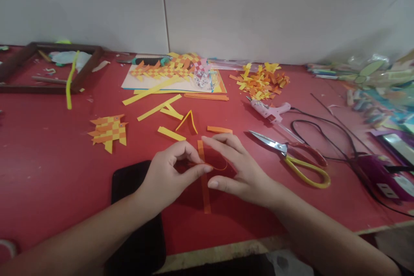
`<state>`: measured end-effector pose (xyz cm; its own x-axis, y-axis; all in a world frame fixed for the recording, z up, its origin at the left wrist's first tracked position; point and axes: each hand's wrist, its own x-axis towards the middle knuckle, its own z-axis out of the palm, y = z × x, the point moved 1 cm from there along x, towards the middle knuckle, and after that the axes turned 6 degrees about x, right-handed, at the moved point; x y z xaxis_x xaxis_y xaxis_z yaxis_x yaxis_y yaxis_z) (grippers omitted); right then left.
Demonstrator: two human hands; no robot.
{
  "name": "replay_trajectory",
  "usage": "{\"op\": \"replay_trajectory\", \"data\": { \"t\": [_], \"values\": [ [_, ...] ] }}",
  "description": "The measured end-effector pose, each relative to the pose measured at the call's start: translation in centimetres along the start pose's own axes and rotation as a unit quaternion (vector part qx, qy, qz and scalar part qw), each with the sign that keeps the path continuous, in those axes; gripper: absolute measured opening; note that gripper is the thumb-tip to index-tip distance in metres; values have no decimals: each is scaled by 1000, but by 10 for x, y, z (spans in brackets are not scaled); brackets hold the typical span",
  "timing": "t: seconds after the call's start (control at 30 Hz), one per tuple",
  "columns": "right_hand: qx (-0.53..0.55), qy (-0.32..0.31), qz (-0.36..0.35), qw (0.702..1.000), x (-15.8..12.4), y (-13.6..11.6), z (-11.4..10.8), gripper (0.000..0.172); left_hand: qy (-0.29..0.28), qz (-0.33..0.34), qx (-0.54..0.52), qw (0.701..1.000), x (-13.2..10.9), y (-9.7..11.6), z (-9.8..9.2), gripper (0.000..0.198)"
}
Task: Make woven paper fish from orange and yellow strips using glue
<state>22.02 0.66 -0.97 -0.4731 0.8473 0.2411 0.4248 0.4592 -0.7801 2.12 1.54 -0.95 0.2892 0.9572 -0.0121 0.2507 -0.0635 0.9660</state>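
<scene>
Over our red table [48, 146], our left hand [171, 168] is pinching a thin curved orange strip [220, 169] above a flat strip [206, 194], maybe to steady it; our right hand [244, 166] is curving beside it, fingers apart.

A: Room on the right?
B: Tight! Steel scissors with red and yellow handles [282, 148] sit just beside the right hand [242, 170], a pink plastic glue gun [269, 111] behind, looped black cable [323, 118] beyond.
A: Straight ahead?
B: Folded yellow paper strip [193, 122], standing in the way!
A: And left?
B: Wide-open red tabletop [54, 151], out past the flat black rectangular slab [129, 181] and checkered orange-and-yellow paper fish [109, 131].
</scene>
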Motion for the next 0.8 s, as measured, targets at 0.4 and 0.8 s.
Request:
{"op": "replay_trajectory", "data": {
  "t": [0.4, 0.8],
  "values": [
    [13, 85, -88, 992, 7, -10, -2, 31, 14, -22, -27, 999, 0, -3, 0, 32],
    [2, 29, -81, 996, 7, -4, 2, 24, 13, 14, -59, 998, 3, -4, 1, 23]
  ]
}}
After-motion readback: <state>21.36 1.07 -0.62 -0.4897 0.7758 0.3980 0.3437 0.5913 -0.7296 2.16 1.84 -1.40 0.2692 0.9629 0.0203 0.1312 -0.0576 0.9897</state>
